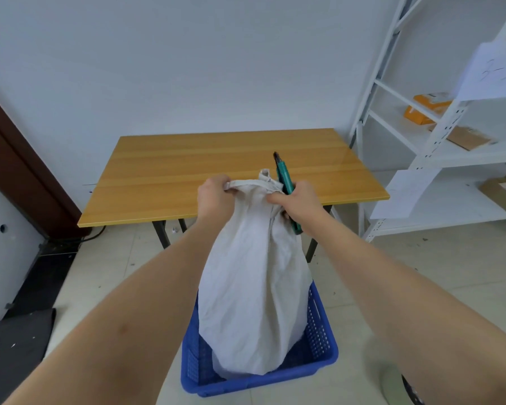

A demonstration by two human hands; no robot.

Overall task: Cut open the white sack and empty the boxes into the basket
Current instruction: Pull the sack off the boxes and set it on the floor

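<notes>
A full white cloth sack stands upright in a blue perforated plastic basket on the floor. My left hand grips the left corner of the sack's top edge. My right hand pinches the bunched top on the right while also holding a green utility knife, whose dark blade points up and away. The sack's top is stretched between both hands. The boxes inside the sack are hidden.
A wooden table with dark legs stands just beyond the basket. White metal shelving at the right holds an orange box and brown parcels. A dark mat lies on the floor at the left.
</notes>
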